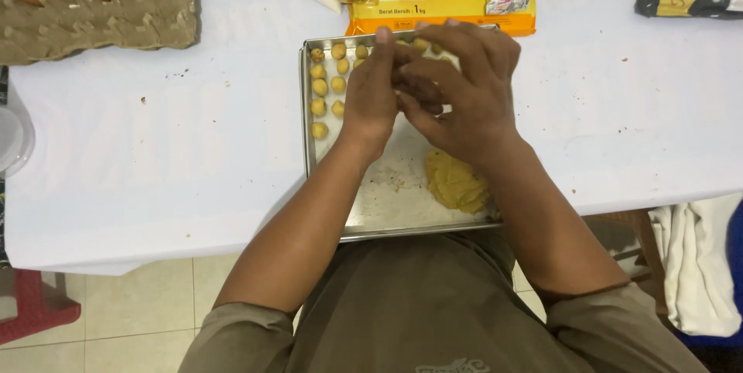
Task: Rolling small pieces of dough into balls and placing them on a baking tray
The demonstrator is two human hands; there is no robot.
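Left hand [371, 87] & right hand [464, 90] are cupped together, probably around a dough bit (hidden), over the tray [308, 148] at 12 o'clock; dropped carelessly, it could squash the balls [329, 83] at 10 o'clock.

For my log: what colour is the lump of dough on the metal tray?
Pale yellow dough lump, seen best in the head view.
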